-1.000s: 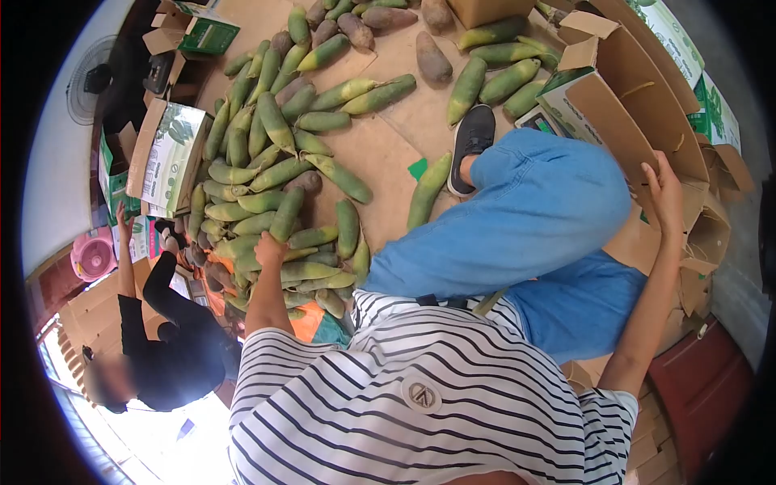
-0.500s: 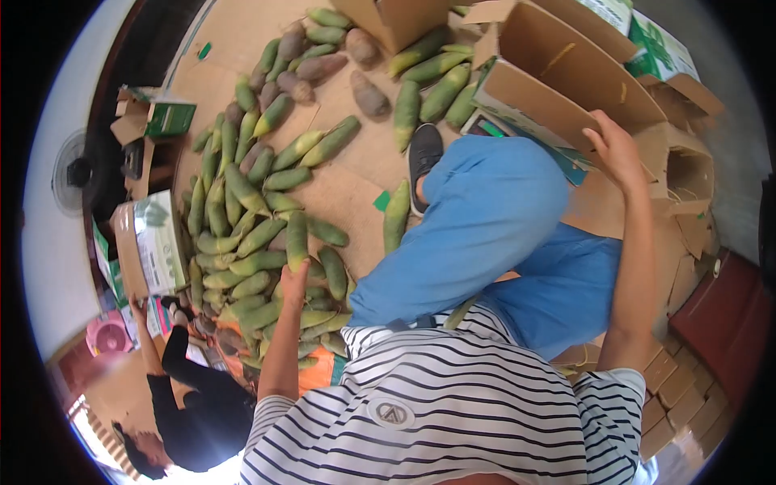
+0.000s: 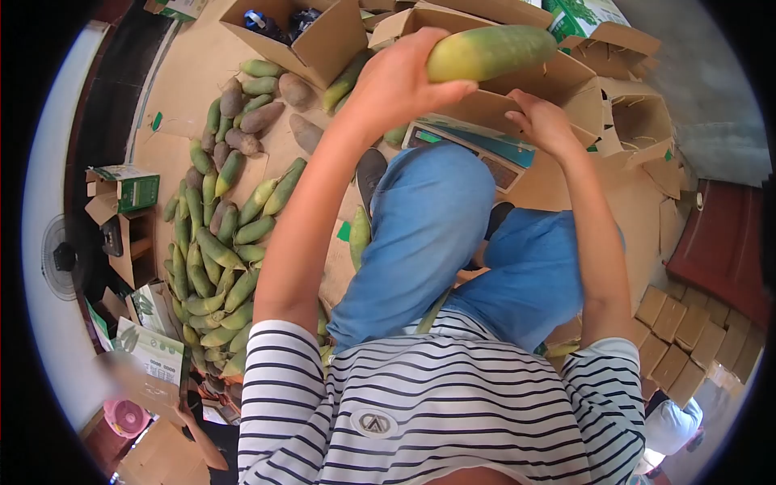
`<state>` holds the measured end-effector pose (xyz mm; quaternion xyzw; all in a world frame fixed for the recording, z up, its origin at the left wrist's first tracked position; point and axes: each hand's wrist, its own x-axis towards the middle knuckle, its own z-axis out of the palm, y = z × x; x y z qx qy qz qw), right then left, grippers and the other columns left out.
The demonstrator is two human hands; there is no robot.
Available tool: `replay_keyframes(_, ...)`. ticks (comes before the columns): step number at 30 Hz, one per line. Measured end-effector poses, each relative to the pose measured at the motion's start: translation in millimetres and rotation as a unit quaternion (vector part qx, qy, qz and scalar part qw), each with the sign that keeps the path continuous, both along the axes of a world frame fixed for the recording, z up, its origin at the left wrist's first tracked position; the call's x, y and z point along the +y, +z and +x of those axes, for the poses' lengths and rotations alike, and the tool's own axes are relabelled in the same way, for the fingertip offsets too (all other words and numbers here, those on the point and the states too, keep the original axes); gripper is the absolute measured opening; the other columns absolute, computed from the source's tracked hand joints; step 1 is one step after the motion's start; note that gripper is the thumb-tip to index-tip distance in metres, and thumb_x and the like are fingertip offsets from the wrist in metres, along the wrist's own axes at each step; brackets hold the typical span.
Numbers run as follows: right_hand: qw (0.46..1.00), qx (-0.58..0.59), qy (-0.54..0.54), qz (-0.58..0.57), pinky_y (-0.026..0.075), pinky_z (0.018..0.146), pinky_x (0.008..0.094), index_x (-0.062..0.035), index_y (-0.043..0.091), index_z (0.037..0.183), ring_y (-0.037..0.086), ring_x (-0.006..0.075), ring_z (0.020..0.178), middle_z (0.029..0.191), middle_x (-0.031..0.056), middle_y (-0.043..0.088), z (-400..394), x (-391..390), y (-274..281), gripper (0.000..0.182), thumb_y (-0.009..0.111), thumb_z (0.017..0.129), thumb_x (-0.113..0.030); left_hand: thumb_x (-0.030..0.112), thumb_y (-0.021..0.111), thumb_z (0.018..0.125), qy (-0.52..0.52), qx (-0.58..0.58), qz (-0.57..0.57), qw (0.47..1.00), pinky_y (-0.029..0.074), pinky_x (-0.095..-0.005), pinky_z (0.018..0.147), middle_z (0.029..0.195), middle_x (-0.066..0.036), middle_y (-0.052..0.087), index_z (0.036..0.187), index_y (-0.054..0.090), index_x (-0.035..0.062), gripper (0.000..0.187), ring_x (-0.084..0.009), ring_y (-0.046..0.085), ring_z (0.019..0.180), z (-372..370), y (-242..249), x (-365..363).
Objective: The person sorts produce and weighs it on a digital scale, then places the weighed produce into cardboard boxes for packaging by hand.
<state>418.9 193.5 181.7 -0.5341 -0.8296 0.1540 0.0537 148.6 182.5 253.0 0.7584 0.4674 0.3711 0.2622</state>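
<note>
A large green radish [image 3: 495, 53], yellowish at one end, is in my left hand [image 3: 402, 79], thumb below it and the palm at its pale end. It is held above an open cardboard box [image 3: 558, 77]. My right hand [image 3: 543, 121] grips the near wall of that box, its thumb on my side and the fingertips at the rim. The box rests on a flat scale [image 3: 465, 153] with a small lit display. To the left, a big pile of green radishes [image 3: 214, 250] covers the floor, with several brownish roots [image 3: 260, 117] at its far end.
Another open box [image 3: 323, 44] holds dark and blue items. Small cartons [image 3: 675, 323] are stacked at right. A fan [image 3: 61, 257] and a pink item [image 3: 127, 418] stand at left. A co-worker's arm [image 3: 202, 436] reaches to a printed box [image 3: 149, 364]. Another person [image 3: 671, 424] is behind me.
My left hand has lifted the green radish from the pile and carried it up and right over the box. My right hand stays at the box wall. The head view has shifted.
</note>
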Motion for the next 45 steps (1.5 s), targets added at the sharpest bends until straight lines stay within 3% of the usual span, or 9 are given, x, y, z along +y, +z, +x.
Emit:
replay_keyframes(5,1.000,0.007,-0.002,0.015,0.046,0.076,0.0448,-0.0073,0.052,0.104,0.057,0.0360,0.094,0.097,0.0164,0.061,5,-2,-4,0.023,0.055,0.087,-0.022,0.021,0.067,0.081,0.081,0.010,0.028,0.996,0.048,-0.0302,0.068,0.087,-0.009,0.062,0.113,0.055,0.0024,0.040,-0.0162,0.059,0.079,-14,-42,6)
replay_keyframes(7,1.000,0.018,-0.009,0.008,0.046,0.077,0.0445,-0.0076,0.052,0.104,0.057,0.0355,0.094,0.098,0.0156,0.061,5,1,-3,0.023,0.055,0.087,-0.022,0.023,0.066,0.079,0.137,-0.018,-0.045,0.989,0.048,-0.0369,0.070,0.087,-0.015,0.059,0.109,0.055,0.0014,0.039,-0.0280,0.059,0.076,-56,-93,-22)
replay_keyframes(12,0.996,0.044,0.047,0.062,0.046,0.079,0.0428,-0.0087,0.053,0.106,0.056,0.0339,0.097,0.103,0.0132,0.060,8,10,-27,0.024,0.055,0.086,-0.022,0.024,0.066,0.079,0.233,0.216,-0.254,0.913,0.047,-0.0407,0.078,0.100,-0.021,0.058,0.110,0.054,-0.0005,0.042,-0.0348,0.058,0.090,-197,-240,-188)
replay_keyframes(16,0.999,0.038,0.026,-0.018,0.044,0.078,0.0403,-0.0081,0.053,0.106,0.055,0.0341,0.095,0.102,0.0136,0.060,0,15,-11,0.024,0.055,0.086,-0.021,0.027,0.069,0.074,0.358,0.322,-0.432,0.762,0.044,-0.0409,0.088,0.110,-0.024,0.054,0.114,0.051,-0.0045,0.054,-0.0367,0.054,0.102,-253,-289,-347)
replay_keyframes(21,0.998,0.044,0.036,-0.012,0.044,0.078,0.0373,-0.0053,0.054,0.105,0.056,0.0335,0.092,0.099,0.0144,0.059,-7,8,-4,0.022,0.055,0.087,-0.017,0.032,0.076,0.067,0.436,0.110,-0.634,0.629,0.043,-0.0410,0.093,0.119,-0.024,0.053,0.121,0.045,-0.0065,0.073,-0.0358,0.052,0.111,-277,-346,-482)
replay_keyframes(30,0.989,0.082,0.024,-0.123,0.045,0.079,0.0310,-0.0013,0.054,0.106,0.058,0.0263,0.087,0.097,0.0144,0.060,-15,-3,2,0.019,0.053,0.089,-0.009,0.035,0.077,0.068,0.495,0.119,-0.576,0.640,0.045,-0.0389,0.092,0.120,-0.022,0.053,0.125,0.040,-0.0064,0.080,-0.0344,0.053,0.110,-230,-339,-457)
replay_keyframes(36,0.986,0.100,0.005,-0.130,0.044,0.079,0.0292,-0.0014,0.054,0.106,0.056,0.0194,0.086,0.093,0.0118,0.058,-12,5,-5,0.018,0.052,0.090,-0.009,0.040,0.079,0.064,0.444,0.210,-0.685,0.538,0.045,-0.0379,0.092,0.121,-0.022,0.052,0.125,0.042,-0.0021,0.083,-0.0334,0.054,0.109,-227,-335,-422)
replay_keyframes(42,0.987,0.101,-0.003,-0.123,0.042,0.082,0.0273,-0.0009,0.053,0.110,0.054,0.0164,0.089,0.096,0.0090,0.058,-7,10,-10,0.021,0.052,0.091,-0.012,0.044,0.078,0.058,0.446,0.204,-0.611,0.621,0.045,-0.0401,0.092,0.114,-0.020,0.055,0.121,0.045,-0.0025,0.085,-0.0331,0.052,0.109,-222,-335,-394)
replay_keyframes(45,0.988,0.096,-0.006,-0.117,0.042,0.083,0.0277,-0.0014,0.053,0.110,0.054,0.0167,0.090,0.097,0.0086,0.058,-10,14,-7,0.022,0.052,0.091,-0.014,0.042,0.077,0.058,0.459,0.177,-0.492,0.719,0.045,-0.0415,0.090,0.112,-0.020,0.055,0.119,0.047,-0.0009,0.080,-0.0340,0.052,0.108,-221,-330,-360)
